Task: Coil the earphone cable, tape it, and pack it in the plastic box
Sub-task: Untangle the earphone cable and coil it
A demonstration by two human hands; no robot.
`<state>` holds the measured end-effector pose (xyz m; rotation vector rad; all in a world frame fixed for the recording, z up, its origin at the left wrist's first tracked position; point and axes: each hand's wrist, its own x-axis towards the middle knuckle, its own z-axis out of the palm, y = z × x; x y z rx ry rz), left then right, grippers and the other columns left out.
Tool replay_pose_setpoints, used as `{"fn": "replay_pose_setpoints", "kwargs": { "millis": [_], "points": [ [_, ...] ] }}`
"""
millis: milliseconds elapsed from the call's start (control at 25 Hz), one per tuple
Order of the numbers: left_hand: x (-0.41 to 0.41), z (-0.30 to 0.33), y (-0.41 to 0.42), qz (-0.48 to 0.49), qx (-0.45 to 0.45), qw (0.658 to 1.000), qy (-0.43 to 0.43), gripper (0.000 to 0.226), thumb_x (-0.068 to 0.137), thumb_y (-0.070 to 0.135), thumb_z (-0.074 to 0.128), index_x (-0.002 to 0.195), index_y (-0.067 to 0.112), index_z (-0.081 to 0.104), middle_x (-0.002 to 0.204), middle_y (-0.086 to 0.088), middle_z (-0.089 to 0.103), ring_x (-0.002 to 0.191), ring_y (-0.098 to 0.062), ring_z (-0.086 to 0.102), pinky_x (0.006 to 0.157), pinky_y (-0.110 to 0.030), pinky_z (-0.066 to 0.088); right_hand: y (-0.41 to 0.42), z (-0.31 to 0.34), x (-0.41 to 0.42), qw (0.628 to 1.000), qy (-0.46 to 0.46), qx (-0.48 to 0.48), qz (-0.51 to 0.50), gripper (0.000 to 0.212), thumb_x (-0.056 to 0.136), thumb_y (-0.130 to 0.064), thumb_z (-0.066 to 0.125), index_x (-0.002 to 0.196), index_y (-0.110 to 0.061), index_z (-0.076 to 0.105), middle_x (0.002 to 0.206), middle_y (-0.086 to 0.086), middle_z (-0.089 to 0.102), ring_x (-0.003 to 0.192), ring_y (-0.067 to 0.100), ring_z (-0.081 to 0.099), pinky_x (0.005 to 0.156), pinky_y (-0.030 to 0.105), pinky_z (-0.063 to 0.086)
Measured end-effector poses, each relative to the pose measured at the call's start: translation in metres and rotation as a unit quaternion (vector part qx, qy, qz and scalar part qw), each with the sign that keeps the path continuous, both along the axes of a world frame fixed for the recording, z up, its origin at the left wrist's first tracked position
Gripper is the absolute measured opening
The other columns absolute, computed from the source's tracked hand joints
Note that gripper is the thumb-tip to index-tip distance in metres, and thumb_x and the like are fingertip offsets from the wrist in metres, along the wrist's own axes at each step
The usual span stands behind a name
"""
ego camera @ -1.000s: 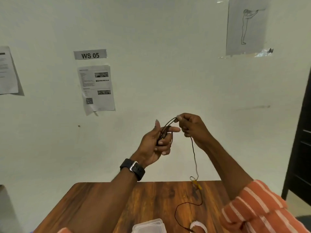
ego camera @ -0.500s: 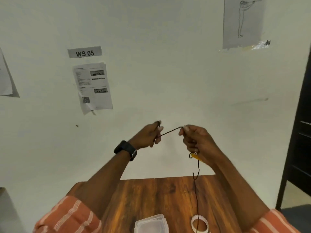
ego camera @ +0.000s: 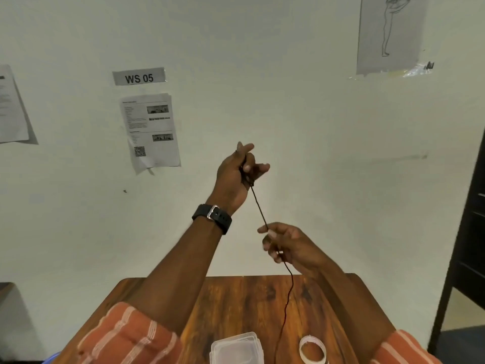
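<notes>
My left hand (ego camera: pixel 237 174) is raised in front of the wall and grips one end of the black earphone cable (ego camera: pixel 259 208), with the index and another finger sticking out. The cable runs taut down to my right hand (ego camera: pixel 286 244), which pinches it between thumb and fingers lower and to the right. Below that hand the cable hangs slack toward the table. A clear plastic box (ego camera: pixel 237 348) sits at the table's near edge. A roll of clear tape (ego camera: pixel 313 349) lies just right of it.
The wooden table (ego camera: pixel 236 298) stands against a pale wall with papers and a "WS 05" label (ego camera: pixel 139 77). A dark shelf frame (ego camera: pixel 467 232) rises at the right edge. A grey surface shows at the lower left.
My left hand has risen and my right hand has dropped, so the cable between them now runs steeply instead of nearly level. The yellow piece on the cable is no longer visible.
</notes>
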<state>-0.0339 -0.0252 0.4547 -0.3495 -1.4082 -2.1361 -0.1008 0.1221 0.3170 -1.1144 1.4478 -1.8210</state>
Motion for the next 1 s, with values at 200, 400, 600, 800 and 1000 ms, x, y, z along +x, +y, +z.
{"fn": "replay_pose_setpoints", "kwargs": {
  "millis": [200,400,600,800,1000],
  "points": [
    [-0.012,0.014,-0.048,0.258,-0.305,0.915,-0.055,0.032,0.105,0.023,0.038,0.134,0.013,0.046,0.05,-0.001,0.046,0.079,-0.021,0.075,0.101,-0.032,0.044,0.023,-0.024,0.022,0.998,0.049,0.037,0.004,0.032,0.093,-0.038,0.06,0.104,-0.011,0.073,0.056,-0.001,0.042,0.045,0.008,0.028,0.044,0.023,0.022],
    [0.003,-0.031,-0.075,0.269,-0.597,0.735,-0.178,0.03,0.102,0.035,0.042,0.121,0.014,0.052,0.057,-0.001,0.059,0.047,-0.015,0.058,0.066,-0.048,0.058,0.052,0.023,0.008,0.993,0.029,-0.086,-0.069,0.037,0.091,-0.046,0.061,0.089,-0.011,0.072,0.056,-0.007,0.026,0.046,0.007,0.017,0.042,0.019,0.013],
    [0.027,-0.074,-0.03,0.039,-0.422,0.889,-0.171,0.056,0.105,0.043,0.029,0.108,0.001,0.066,0.043,0.001,0.039,0.039,-0.016,0.031,0.044,-0.038,0.038,0.04,0.086,-0.027,0.968,0.064,-0.132,-0.205,0.025,0.095,-0.032,0.054,0.088,-0.013,0.068,0.057,-0.008,0.029,0.049,0.008,0.02,0.044,0.021,0.014],
    [0.044,-0.06,0.009,-0.249,-0.101,0.956,-0.114,0.067,0.099,0.051,0.026,0.11,-0.002,0.065,0.04,0.005,0.032,0.026,-0.005,0.018,0.037,-0.019,0.029,-0.001,0.069,-0.049,0.962,0.043,-0.075,-0.26,0.03,0.103,-0.02,0.046,0.082,-0.016,0.066,0.056,-0.006,0.032,0.047,0.008,0.026,0.049,0.024,0.021],
    [0.036,-0.022,0.014,-0.254,0.058,0.965,-0.031,0.037,0.101,0.032,0.039,0.1,0.003,0.062,0.041,0.007,0.038,0.027,-0.005,0.035,0.045,-0.018,0.043,-0.026,0.003,-0.015,0.974,0.046,-0.006,-0.224,0.032,0.101,-0.029,0.05,0.078,-0.021,0.07,0.055,-0.007,0.042,0.049,0.011,0.034,0.053,0.026,0.031]
  ]
}}
